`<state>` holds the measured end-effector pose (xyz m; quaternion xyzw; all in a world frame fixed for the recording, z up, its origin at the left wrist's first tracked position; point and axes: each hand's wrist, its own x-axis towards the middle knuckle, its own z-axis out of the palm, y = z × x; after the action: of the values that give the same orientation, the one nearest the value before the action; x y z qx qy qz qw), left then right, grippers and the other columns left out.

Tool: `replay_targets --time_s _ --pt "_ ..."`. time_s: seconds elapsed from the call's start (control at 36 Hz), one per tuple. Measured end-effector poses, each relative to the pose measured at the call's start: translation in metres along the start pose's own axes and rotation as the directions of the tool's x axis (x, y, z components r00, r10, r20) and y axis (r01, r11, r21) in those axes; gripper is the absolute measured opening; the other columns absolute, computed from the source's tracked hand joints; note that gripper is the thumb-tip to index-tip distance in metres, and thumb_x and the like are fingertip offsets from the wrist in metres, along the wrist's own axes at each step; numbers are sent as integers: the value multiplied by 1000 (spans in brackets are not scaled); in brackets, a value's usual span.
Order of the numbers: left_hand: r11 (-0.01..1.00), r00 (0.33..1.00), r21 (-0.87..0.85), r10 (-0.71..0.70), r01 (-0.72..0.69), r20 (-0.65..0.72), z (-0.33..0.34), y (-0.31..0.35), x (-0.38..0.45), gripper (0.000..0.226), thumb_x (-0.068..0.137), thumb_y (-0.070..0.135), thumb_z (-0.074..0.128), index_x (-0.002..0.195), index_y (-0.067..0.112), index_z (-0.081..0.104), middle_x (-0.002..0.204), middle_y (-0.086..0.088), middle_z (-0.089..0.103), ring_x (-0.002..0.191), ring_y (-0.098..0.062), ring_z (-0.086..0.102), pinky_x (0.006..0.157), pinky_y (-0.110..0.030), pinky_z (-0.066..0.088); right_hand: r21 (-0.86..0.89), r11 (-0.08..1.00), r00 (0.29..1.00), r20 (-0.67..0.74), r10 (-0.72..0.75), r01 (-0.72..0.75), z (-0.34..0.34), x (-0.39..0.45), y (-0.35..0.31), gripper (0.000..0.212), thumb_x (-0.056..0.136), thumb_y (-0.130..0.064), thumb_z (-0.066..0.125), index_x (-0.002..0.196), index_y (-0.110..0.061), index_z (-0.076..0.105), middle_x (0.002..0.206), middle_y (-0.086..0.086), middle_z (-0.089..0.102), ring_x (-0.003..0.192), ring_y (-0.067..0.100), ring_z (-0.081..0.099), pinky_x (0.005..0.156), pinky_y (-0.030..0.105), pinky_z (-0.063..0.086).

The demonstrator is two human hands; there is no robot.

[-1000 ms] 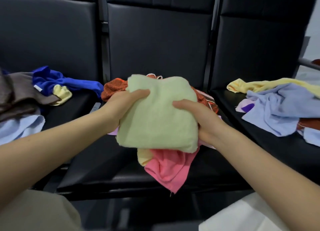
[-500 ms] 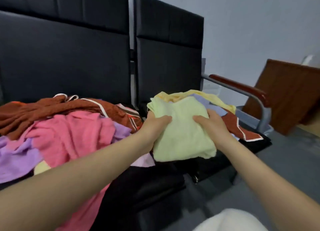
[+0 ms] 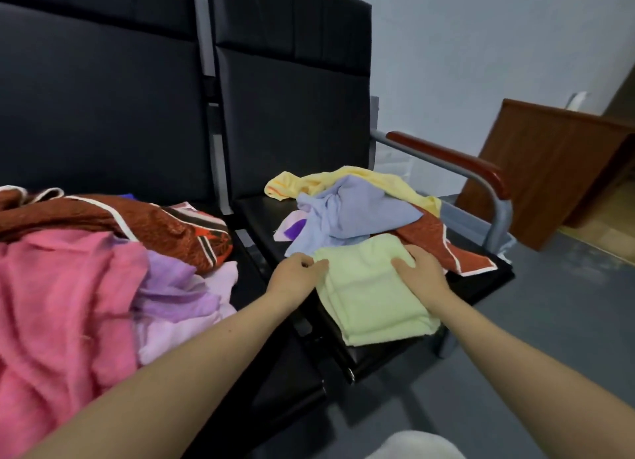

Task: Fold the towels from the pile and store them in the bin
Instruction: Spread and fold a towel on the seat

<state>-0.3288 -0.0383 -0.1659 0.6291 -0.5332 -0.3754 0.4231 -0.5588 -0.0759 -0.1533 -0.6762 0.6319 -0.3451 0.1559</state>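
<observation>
A folded light green towel (image 3: 371,293) lies on the front of the right-hand black seat (image 3: 261,214), its near edge hanging over the seat's front. My left hand (image 3: 295,276) has curled fingers that pinch the towel's far left corner. My right hand (image 3: 421,273) rests on the towel's far right part, thumb on top and fingers curled over its edge. Just behind the towel sits a loose pile with a lavender-blue towel (image 3: 350,214), a yellow towel (image 3: 350,180) and a red-brown patterned cloth (image 3: 443,245). No bin is in view.
On the left seat a bigger pile holds a pink towel (image 3: 62,297), purple cloths (image 3: 171,286) and a red-brown patterned towel (image 3: 144,225). A metal armrest with a wooden top (image 3: 446,159) bounds the right seat. A wooden cabinet (image 3: 556,170) stands beyond it on the grey floor (image 3: 567,321).
The view swung from the middle seat to the right seat. Both hands carried the folded green towel to the right and lowered it onto that seat's front.
</observation>
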Motion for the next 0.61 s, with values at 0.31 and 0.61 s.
replay_targets --time_s 0.31,0.61 --pt "996 981 85 32 -15 -193 8 -11 20 19 88 38 62 87 21 54 81 6 56 87 -21 57 70 -30 43 -164 976 954 -238 -182 145 -21 67 -33 42 99 -36 50 64 -14 52 60 0 51 59 18 45 53 29 28" --pt "992 931 7 119 -124 -346 13 -23 41 24 84 47 57 73 27 62 87 3 63 94 -26 57 85 -48 50 -45 991 992 -18 127 -128 -11 177 -40 70 100 -46 44 156 -19 12 157 11 32 141 34 34 112 42 30"
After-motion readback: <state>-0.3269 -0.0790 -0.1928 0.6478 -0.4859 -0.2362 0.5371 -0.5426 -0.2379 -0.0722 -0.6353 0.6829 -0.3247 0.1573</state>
